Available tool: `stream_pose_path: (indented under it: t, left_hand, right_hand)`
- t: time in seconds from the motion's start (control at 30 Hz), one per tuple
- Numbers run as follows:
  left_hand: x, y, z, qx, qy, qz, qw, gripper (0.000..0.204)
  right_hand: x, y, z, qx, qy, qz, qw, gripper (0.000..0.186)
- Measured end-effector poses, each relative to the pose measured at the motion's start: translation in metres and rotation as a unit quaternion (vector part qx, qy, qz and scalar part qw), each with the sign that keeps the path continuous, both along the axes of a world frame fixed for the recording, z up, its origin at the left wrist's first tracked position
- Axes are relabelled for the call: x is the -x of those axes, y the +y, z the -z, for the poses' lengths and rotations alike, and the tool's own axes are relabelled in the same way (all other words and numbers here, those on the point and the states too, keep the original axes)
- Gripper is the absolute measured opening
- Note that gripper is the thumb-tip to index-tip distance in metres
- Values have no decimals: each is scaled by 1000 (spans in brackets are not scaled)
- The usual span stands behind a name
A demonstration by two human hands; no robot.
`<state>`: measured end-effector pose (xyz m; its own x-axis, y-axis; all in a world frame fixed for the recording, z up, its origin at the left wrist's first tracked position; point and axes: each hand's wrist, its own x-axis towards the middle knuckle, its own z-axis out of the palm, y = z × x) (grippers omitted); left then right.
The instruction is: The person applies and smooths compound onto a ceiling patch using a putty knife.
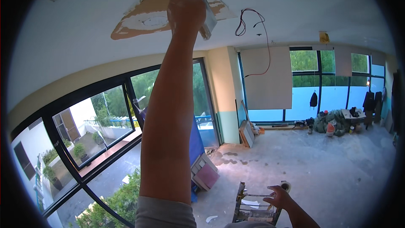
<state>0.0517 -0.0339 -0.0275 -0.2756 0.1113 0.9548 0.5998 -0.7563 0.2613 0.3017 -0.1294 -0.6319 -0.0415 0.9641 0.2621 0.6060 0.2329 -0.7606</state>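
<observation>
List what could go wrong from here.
The left hand holds a trowel up at the patchy ceiling, so loose bits could drop onto the person. The dangling wire nearby might get snagged. The right hand is low by the ladder, its grip unclear; overreaching could cost balance.

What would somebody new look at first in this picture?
Probably the brown patch on the pale ceiling, top middle, where the left hand holds up a flat grey blade. Next, the reddish wire dangling from the ceiling to its right.
</observation>
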Motion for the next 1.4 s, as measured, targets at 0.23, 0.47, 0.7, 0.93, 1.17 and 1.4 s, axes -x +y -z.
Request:
stream_pose_path:
  t: [0.23, 0.47, 0.7, 0.93, 1.17, 1.4]
  left_hand:
    - [-13, 13, -23, -11, -34, 13, 999, 49]
    - [-23, 53, -26, 13, 508, -375, 775, 44]
    - [-52, 96, 89, 167, 95, 62, 979, 51]
    - [-74, 62, 302, 412, 245, 194, 856, 55]
    - [-59, 11, 441, 499, 93, 292, 810, 63]
    - [-17, 32, 453, 420, 33, 392, 818, 44]
  right_hand:
    - [-8, -8, 5, 21, 5, 21, 1000, 69]
    - [-22, -15, 3, 12, -12, 18, 1000, 68]
    - [-22, 0, -24, -29, 18, 35, 999, 66]
    - [14, 34, -125, -155, 44, 39, 986, 72]
    - [56, 100, -129, -112, -158, -86, 977, 56]
    - [86, 131, -205, -181, -85, -48, 979, 42]
